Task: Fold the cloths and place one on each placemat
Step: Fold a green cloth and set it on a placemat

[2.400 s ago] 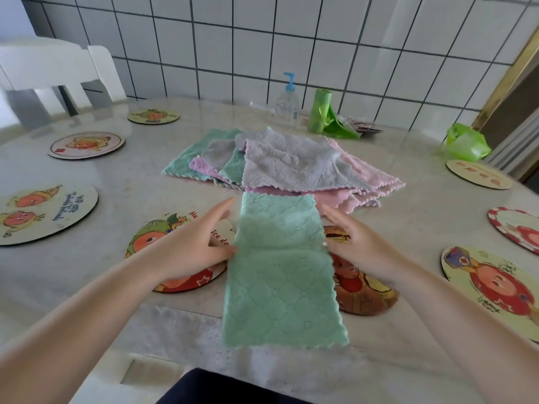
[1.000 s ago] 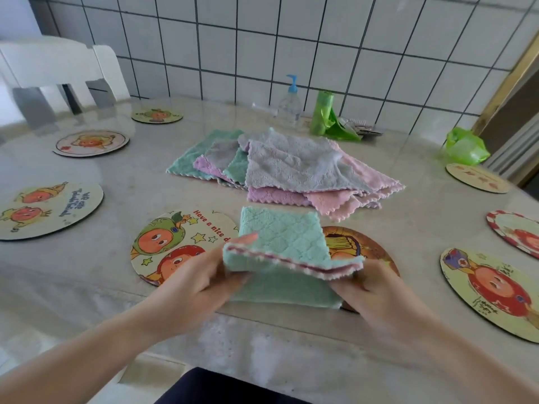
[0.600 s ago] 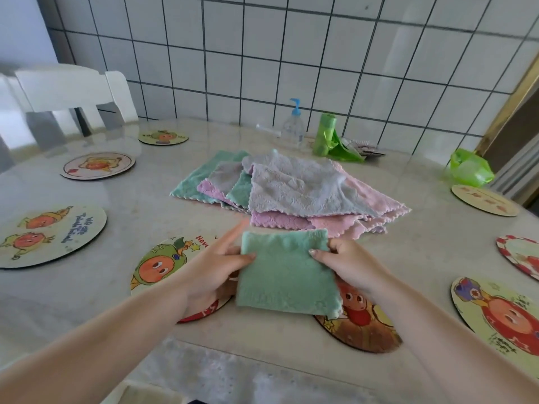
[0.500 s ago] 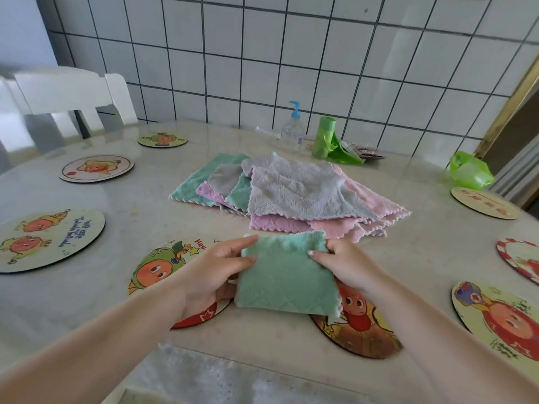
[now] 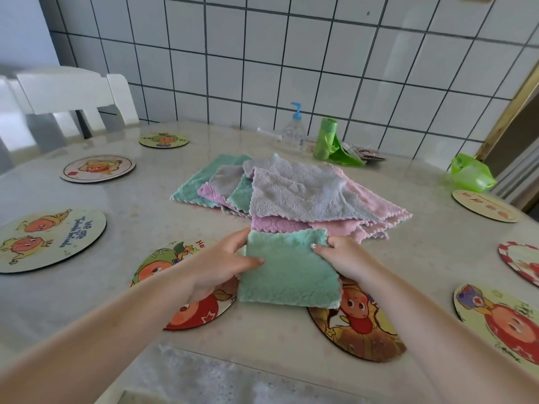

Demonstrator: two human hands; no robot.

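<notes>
Green cloth folded, both hands on it, not yet placed

Green cloth (image 5: 288, 269) is folded to a compact square, held between two near placemats, its lower corners overlapping both. Left hand (image 5: 221, 263) grips its left edge, thumb on top and fingers curled under. Right hand (image 5: 347, 259) pinches the upper right edge, thumb on top.

Handling, my read: light, soft, fluffy microfibre, no stiffness. Layers will spring open or slide if held by one corner. Best hold is across the open edges so all layers stay clamped, or carry it flat. Not fragile, not slippery.

Left placemat (image 5: 186, 287), with orange cartoon fruit, is partly under the left hand. Right placemat (image 5: 358, 325) is partly under the cloth's corner. Either is a short move.

Pile of unfolded cloths (image 5: 294, 196), grey, pink and green, lies just behind the green one, mid bench (image 5: 140, 217). More placemats ring the bench edge, none with a cloth on it. So most of the job is left.

Far side: pump bottle (image 5: 294, 129), green bag roll (image 5: 326, 138), white chair (image 5: 73, 94).
</notes>
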